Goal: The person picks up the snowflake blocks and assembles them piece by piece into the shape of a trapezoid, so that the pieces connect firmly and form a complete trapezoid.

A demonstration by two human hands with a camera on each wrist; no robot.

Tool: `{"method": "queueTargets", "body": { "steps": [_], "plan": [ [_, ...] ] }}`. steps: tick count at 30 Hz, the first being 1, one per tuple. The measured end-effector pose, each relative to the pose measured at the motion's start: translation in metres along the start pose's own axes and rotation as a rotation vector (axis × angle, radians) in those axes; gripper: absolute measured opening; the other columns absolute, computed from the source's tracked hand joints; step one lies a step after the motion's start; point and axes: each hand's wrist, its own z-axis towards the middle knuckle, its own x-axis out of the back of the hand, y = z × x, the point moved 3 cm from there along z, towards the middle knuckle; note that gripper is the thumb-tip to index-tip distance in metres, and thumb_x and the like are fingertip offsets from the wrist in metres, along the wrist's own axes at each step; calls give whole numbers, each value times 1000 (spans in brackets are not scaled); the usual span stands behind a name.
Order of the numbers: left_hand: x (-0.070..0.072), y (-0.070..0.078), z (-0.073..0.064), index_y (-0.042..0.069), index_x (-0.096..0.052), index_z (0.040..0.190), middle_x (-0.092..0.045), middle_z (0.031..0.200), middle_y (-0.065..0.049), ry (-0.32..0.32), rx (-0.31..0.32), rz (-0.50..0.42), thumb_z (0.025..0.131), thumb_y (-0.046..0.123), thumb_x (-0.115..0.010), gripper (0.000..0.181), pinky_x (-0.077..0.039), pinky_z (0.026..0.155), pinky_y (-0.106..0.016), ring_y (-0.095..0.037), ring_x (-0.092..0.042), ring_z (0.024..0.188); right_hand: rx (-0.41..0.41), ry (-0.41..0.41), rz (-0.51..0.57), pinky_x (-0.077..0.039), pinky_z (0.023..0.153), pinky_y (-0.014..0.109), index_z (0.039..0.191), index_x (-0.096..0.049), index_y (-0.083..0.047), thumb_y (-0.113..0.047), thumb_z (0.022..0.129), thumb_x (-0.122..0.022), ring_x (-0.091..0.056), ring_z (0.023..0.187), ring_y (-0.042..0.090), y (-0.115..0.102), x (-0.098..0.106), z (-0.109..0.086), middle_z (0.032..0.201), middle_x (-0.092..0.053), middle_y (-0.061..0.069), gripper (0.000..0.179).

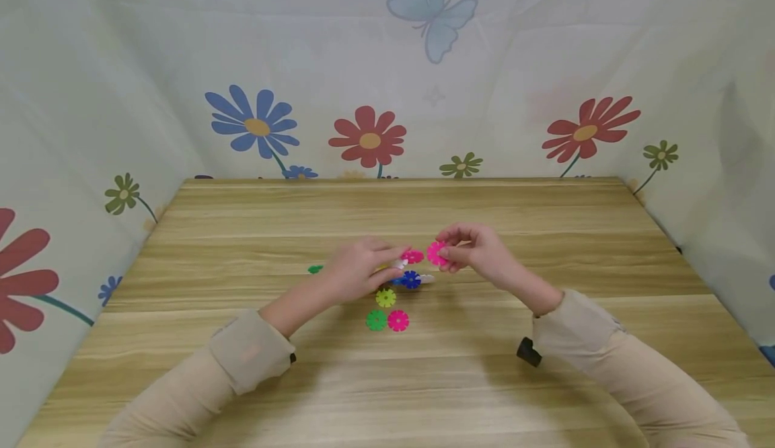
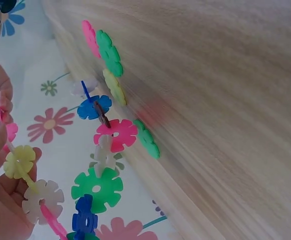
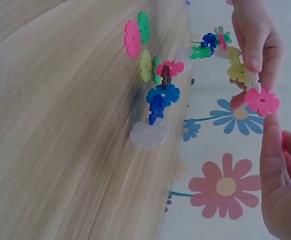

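Observation:
My left hand (image 1: 363, 270) holds a chain of interlocking flower-shaped plastic discs near one end. In the left wrist view a yellow disc (image 2: 19, 162) and a translucent white disc (image 2: 43, 201) lie at its fingers. The chain curves on through a green disc (image 2: 96, 190) and a light blue disc (image 3: 164, 94) to a white disc (image 3: 149, 134). A pink disc (image 3: 263, 101) forms the end beside my left fingers. Between thumb and fingers my right hand (image 1: 481, 253) pinches a separate pink disc (image 1: 436, 253), close to that end.
Loose on the wooden table (image 1: 514, 401) lie a yellow-green disc (image 1: 385, 298), a green disc (image 1: 376, 320) and a pink disc (image 1: 398, 321), nearer to me than the chain. Another green disc (image 1: 315, 270) lies left of my left hand. Flower-printed cloth (image 1: 496, 98) surrounds the table.

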Motion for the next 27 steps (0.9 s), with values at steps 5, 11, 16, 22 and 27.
{"method": "queueTargets", "body": {
  "steps": [5, 11, 16, 22, 27],
  "plan": [
    [-3, 1, 1, 18, -54, 123, -64, 109, -3, 2, -17, -6, 85, 35, -56, 42, -49, 81, -31, -17, -61, 97, -7, 0, 2, -53, 59, 27, 106, -52, 13, 1, 85, -53, -62, 61, 10, 0, -1, 1, 85, -58, 14, 25],
    [-5, 2, 2, 17, -55, 122, -65, 108, -1, 9, -37, -11, 85, 35, -56, 40, -50, 77, -29, -16, -61, 94, -24, -13, -18, -54, 60, 30, 106, -54, 13, 1, 85, -53, -62, 62, 11, -1, 0, 1, 86, -58, 15, 24],
    [-5, 5, 2, 18, -55, 122, -64, 109, 0, 8, -37, -18, 85, 34, -56, 40, -49, 78, -28, -15, -60, 94, -45, -23, -26, -53, 59, 29, 106, -54, 12, 1, 85, -53, -61, 61, 11, -1, -1, 1, 84, -58, 15, 24],
    [-4, 8, 3, 18, -57, 120, -65, 108, 1, 35, -58, -17, 84, 34, -58, 39, -49, 73, -25, -15, -59, 89, -69, -26, -55, -53, 57, 29, 103, -56, 12, 1, 85, -53, -58, 58, 12, 1, -2, 1, 81, -58, 13, 22],
    [-5, 9, 4, 19, -59, 118, -66, 103, 1, 85, -93, 3, 82, 31, -61, 38, -48, 65, -22, -14, -59, 81, -80, -21, -65, -53, 57, 30, 101, -57, 12, 2, 84, -54, -58, 57, 12, 1, -2, 3, 78, -59, 12, 20]
  ]
}}
